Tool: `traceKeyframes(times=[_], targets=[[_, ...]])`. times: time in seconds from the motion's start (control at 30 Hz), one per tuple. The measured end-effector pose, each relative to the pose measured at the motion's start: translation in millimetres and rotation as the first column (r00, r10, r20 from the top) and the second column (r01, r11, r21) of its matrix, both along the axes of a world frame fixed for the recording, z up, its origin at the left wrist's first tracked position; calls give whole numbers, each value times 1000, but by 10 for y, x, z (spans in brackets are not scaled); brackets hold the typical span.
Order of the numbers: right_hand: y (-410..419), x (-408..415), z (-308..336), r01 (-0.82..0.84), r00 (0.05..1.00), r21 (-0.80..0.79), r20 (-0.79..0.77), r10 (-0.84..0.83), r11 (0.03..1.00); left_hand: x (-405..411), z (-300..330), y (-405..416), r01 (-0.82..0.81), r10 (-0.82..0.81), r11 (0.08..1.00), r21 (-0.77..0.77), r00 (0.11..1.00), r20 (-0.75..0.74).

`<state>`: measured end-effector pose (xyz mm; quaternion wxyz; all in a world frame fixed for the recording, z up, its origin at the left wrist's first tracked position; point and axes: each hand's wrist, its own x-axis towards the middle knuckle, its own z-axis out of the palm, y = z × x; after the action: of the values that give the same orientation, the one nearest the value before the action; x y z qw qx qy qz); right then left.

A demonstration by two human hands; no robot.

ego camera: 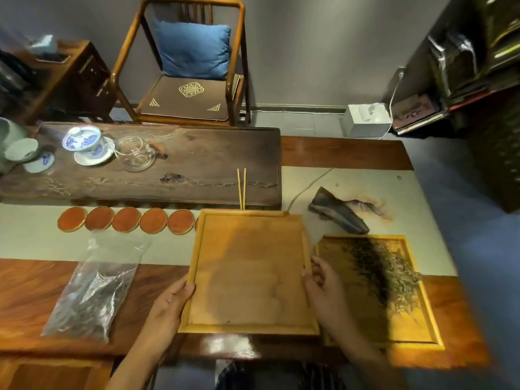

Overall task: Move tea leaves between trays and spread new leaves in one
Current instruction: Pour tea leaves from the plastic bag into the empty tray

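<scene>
The left hand [171,302] holds the left side of the empty tray [250,277]. The thumb lies over the rim and the fingers are underneath, out of sight. The right hand [323,285] is at the right side of the same tray. Its fingers curl against the rim, but I cannot tell for sure if they pinch it or just touch it. The tray looks bare inside and sits in the middle of the table [33,285].

At 3 o'clock from it, just beside it, is the second tray [422,319]. The tea leaves [377,266] lie in it in a dark pile, mostly in the far half. At 9 o'clock from the empty tray, a little apart, lies a clear bag [92,294] with more leaves inside.

I think the step now is to set the empty tray down flat, ready for new leaves. To do it well, keep both hands level so the tray does not tip. Keep it from bumping the full tray, or leaves could jump out. Leave room on the left to lift the bag. Two thin sticks [242,188] stand up just past the far edge at 12 o'clock, so do not push the tray forward.

I can see no words or brand names. The bag has no label I can read.
</scene>
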<state>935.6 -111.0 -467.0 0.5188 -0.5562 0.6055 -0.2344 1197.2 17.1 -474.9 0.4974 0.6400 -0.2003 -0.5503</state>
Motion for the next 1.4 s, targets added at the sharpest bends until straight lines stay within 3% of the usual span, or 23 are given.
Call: traceKeyframes(times=[0.17, 0.27, 0.43, 0.6, 1.17, 1.27, 1.4], targets=[[374, 493, -169, 66, 998, -93, -3, -66, 993, 553, -191, 271, 115, -120, 992, 55, 988, 92], [636, 713, -315, 103, 994, -57, -11, -104, 993, 684, -260, 463, 122, -141, 989, 80, 941, 309], [836, 869, -537, 95, 995, 0, -35, -95, 996, 754, -390, 611, 0, -44, 996, 91, 878, 477], [785, 860, -714, 81, 984, -75, -155, -92, 994, 717, -523, 564, -6, -56, 993, 115, 845, 532], [549, 878, -849, 7, 968, -124, -250, -38, 992, 588, -776, 410, -16, -178, 964, 267, 709, 682], [532, 852, -873, 10, 964, -87, -265, -33, 996, 584, -778, 418, -12, -192, 961, 277, 689, 699], [399, 824, -754, -91, 948, 47, -302, 101, 995, 711, -702, 396, 98, -270, 954, 283, 689, 673]])
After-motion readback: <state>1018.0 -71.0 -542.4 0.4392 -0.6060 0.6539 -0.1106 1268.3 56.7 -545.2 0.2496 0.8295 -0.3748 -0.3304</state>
